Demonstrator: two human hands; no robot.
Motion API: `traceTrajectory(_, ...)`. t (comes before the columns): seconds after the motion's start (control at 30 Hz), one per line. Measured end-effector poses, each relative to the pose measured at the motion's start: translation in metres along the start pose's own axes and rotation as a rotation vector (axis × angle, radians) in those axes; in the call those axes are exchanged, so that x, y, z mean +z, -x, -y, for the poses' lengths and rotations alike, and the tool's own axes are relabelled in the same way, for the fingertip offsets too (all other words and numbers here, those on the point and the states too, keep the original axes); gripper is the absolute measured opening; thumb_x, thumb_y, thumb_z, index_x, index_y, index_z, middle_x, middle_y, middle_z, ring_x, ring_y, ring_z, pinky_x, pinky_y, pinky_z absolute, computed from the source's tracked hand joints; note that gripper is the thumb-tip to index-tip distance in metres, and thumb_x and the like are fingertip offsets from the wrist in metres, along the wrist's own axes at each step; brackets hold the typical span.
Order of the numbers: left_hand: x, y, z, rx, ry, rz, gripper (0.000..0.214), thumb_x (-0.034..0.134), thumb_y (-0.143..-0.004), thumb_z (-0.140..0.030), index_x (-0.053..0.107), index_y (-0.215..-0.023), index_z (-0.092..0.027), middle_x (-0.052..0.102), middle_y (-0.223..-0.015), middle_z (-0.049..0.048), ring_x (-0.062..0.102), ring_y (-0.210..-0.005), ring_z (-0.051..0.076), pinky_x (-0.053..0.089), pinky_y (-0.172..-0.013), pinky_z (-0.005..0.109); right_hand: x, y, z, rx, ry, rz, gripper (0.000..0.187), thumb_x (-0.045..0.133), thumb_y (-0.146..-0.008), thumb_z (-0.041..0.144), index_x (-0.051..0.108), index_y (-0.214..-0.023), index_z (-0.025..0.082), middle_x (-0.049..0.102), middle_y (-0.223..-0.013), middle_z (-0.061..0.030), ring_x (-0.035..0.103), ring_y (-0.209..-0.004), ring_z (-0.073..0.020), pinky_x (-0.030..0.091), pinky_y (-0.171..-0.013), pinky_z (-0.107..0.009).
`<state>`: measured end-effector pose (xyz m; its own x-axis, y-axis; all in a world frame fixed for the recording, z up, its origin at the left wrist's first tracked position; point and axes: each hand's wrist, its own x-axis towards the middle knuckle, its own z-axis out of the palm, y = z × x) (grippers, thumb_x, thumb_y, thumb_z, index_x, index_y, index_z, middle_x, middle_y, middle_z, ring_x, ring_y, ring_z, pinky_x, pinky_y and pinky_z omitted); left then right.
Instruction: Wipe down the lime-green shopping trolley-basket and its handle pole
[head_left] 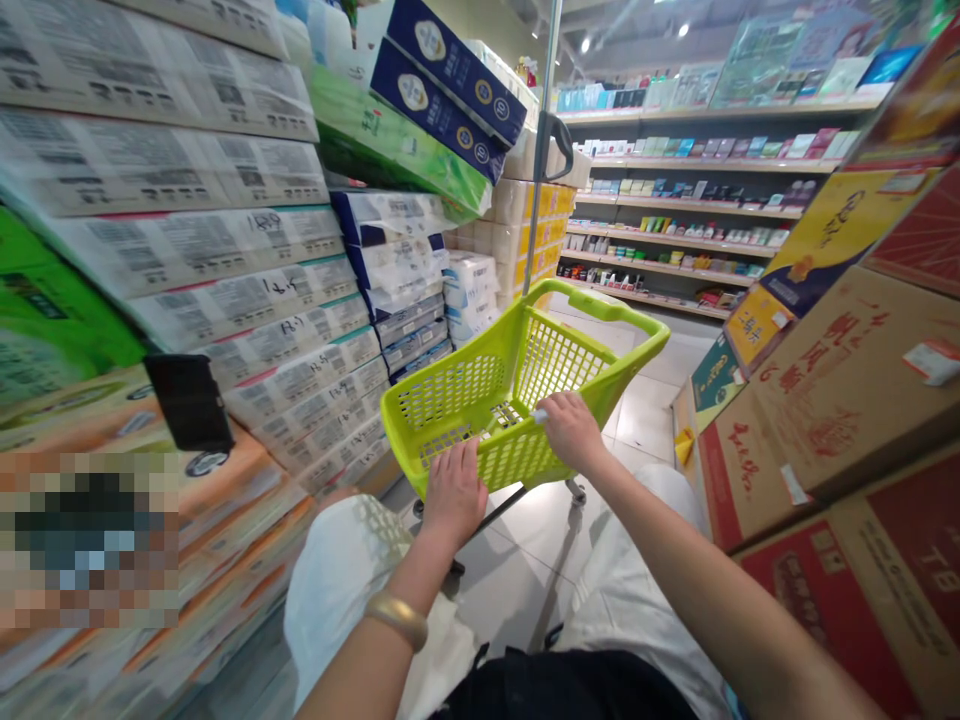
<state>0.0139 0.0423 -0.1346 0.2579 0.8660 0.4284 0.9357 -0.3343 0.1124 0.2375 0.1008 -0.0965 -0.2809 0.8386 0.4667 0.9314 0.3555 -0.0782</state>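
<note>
Both hands, left hand point(452, 492) and right hand point(571, 430), are closing their grip over the near rim of the lime-green plastic mesh shopping basket point(517, 385) (light, stiff, probably rolling easily) standing in the aisle between stacked tissue packs point(285, 330) and red-printed cardboard cartons point(832, 410).

Tiled floor point(525, 570), stocked shelves point(675, 215)

The red-printed brown cardboard box point(911, 560) at lower right carries "T8". Handwritten figures on the white wrapped tissue packs point(262, 290) and red characters on neighbouring cartons are illegible.
</note>
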Motion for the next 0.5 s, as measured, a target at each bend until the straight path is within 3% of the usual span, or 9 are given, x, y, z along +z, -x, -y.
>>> traceTrajectory(0.07, 0.000, 0.001, 0.002, -0.021, -0.008, 0.009, 0.056, 0.053, -0.078, -0.019, 0.044, -0.132, -0.012, 0.061, -0.116, 0.0138, 0.054, -0.109, 0.028, 0.038, -0.098, 0.041, -0.005, -0.003, -0.017, 0.080, 0.020, -0.059, 0.023, 0.048, -0.086, 0.009, 0.066, -0.098, 0.017, 0.062, -0.099, -0.0109, 0.048, -0.100, -0.0257, 0.035, -0.095, -0.036)
traceTrajectory(0.13, 0.001, 0.001, 0.001, -0.050, -0.016, 0.014, 0.055, 0.054, -0.077, -0.020, 0.045, -0.131, -0.012, 0.061, -0.115, 0.0139, 0.053, -0.107, 0.029, 0.037, -0.098, 0.042, -0.004, -0.004, -0.016, 0.125, 0.022, -0.097, 0.022, 0.048, -0.085, 0.009, 0.066, -0.095, 0.017, 0.062, -0.097, -0.0111, 0.047, -0.101, -0.0262, 0.035, -0.096, -0.037)
traceTrajectory(0.23, 0.002, 0.000, -0.002, -0.075, -0.019, 0.005, 0.055, 0.054, -0.076, -0.021, 0.046, -0.130, -0.011, 0.060, -0.116, 0.0149, 0.053, -0.107, 0.030, 0.036, -0.097, 0.043, 0.011, 0.000, 0.019, 0.090, -0.010, -0.094, 0.021, 0.050, -0.084, 0.009, 0.066, -0.093, 0.018, 0.064, -0.095, -0.0101, 0.048, -0.098, -0.0261, 0.036, -0.096, -0.038)
traceTrajectory(0.37, 0.001, 0.001, 0.002, -0.043, -0.012, 0.003, 0.055, 0.054, -0.075, -0.020, 0.045, -0.129, -0.012, 0.061, -0.116, 0.0145, 0.053, -0.108, 0.029, 0.037, -0.097, 0.042, 0.030, 0.008, 0.067, -0.098, -0.086, -0.083, 0.026, 0.051, -0.084, 0.008, 0.065, -0.103, 0.018, 0.065, -0.100, -0.0084, 0.049, -0.101, -0.0242, 0.035, -0.099, -0.035)
traceTrajectory(0.43, -0.001, 0.002, 0.007, -0.025, -0.009, 0.006, 0.055, 0.054, -0.075, -0.019, 0.045, -0.129, -0.014, 0.061, -0.116, 0.0138, 0.053, -0.108, 0.028, 0.038, -0.096, 0.042, 0.029, 0.008, 0.065, -0.148, -0.091, -0.065, 0.027, 0.050, -0.084, 0.008, 0.065, -0.105, 0.018, 0.065, -0.100, -0.0082, 0.049, -0.101, -0.0237, 0.036, -0.098, -0.035)
traceTrajectory(0.5, -0.003, 0.003, 0.011, -0.016, -0.004, 0.007, 0.054, 0.054, -0.075, -0.018, 0.046, -0.128, -0.014, 0.061, -0.115, 0.0138, 0.053, -0.107, 0.028, 0.038, -0.095, 0.041, 0.021, 0.006, 0.045, -0.125, -0.060, -0.054, 0.028, 0.048, -0.085, 0.008, 0.066, -0.104, 0.019, 0.065, -0.098, -0.0080, 0.050, -0.099, -0.0235, 0.037, -0.095, -0.035)
